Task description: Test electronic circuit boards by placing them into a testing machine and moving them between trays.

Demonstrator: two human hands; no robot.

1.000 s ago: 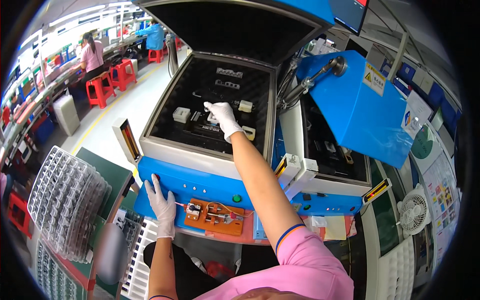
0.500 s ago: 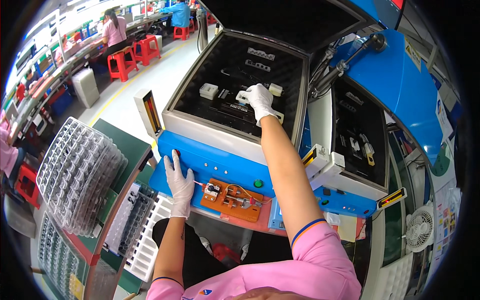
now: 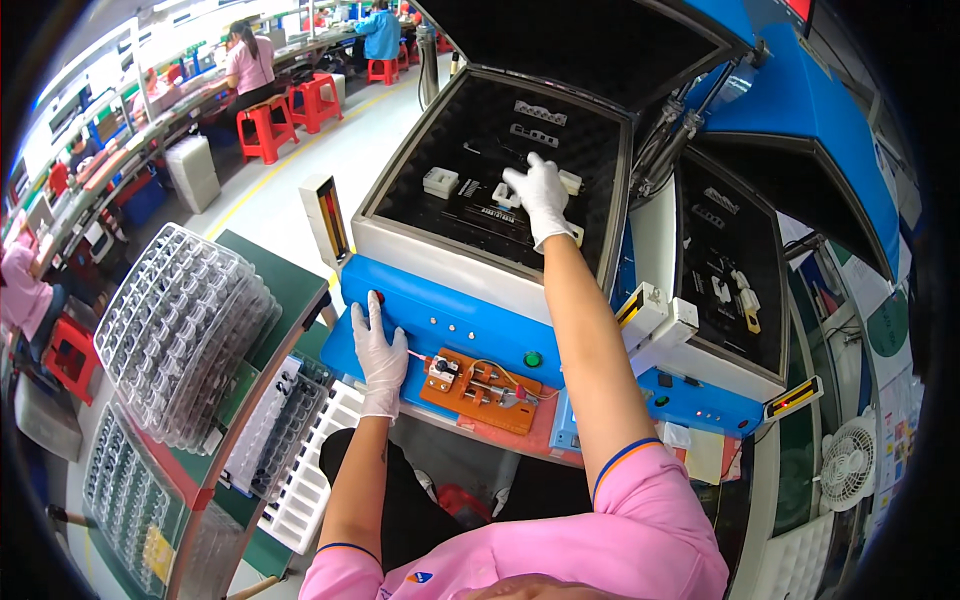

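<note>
In white gloves, my left hand (image 3: pixel 382 362) lies on the blue front panel with fingers spread, one fingertip at a red button (image 3: pixel 377 297). My right hand (image 3: pixel 543 200) is over the black foam bed (image 3: pixel 420 215) of the raised-lid box. Its index finger and thumb are apart, with nothing seen between them. A small white part (image 3: pixel 506 196) sits by its thumb, and a cream block (image 3: pixel 570 182) is partly behind the hand. A white block (image 3: pixel 440 182) is farther left on the foam. Below the panel lies an orange fixture (image 3: pixel 485 392) with a metal clamp.
Stacked clear blister trays (image 3: pixel 180 335) stand at left on a green shelf. A second blue box (image 3: pixel 735 270) with raised lid is at right. Sensor posts (image 3: pixel 326 222) flank the front. A fan (image 3: pixel 848 462) stands far right; co-workers (image 3: pixel 250 62) sit beyond.
My right hand has come off the white part, its index finger now extended. The second box's lid has swung up, showing its black underside. My left hand stays at the red button.
</note>
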